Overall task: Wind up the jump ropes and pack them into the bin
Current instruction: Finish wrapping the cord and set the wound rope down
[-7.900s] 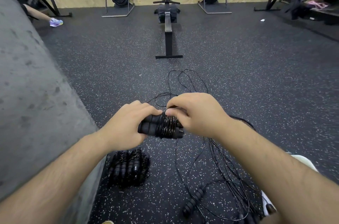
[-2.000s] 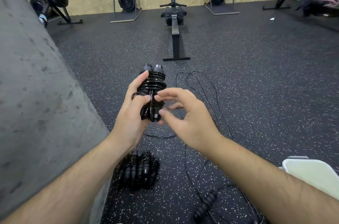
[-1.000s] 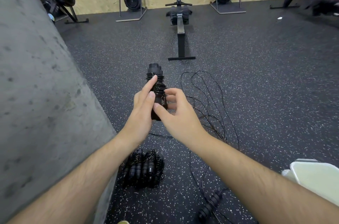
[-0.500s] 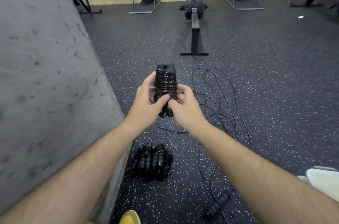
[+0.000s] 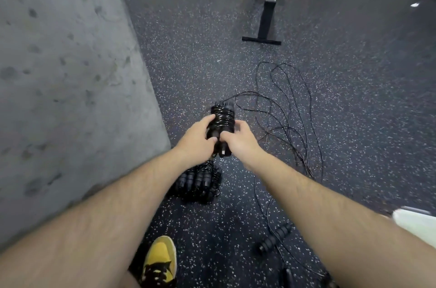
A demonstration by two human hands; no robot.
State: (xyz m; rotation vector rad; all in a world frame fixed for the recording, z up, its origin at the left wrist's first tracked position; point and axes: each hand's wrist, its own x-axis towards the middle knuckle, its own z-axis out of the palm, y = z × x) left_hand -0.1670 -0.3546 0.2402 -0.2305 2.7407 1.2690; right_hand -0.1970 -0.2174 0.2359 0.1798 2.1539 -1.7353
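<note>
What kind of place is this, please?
Most likely a gym: a speckled rubber floor, a rowing machine ahead, and wound jump ropes lying beside a concrete wall.

One head-worn wide-angle cam, facing fwd & steeply down at gym floor (image 5: 342, 122); left hand (image 5: 197, 140) & right hand (image 5: 241, 140) close, mid-frame; concrete wall (image 5: 59, 75) fills left edge.

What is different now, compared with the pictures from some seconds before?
The wound rope turned from lying crosswise to pointing away; the right hand stopped winding and now grips it beside the left hand. The pile of wound ropes and loose ropes stayed put.
</note>
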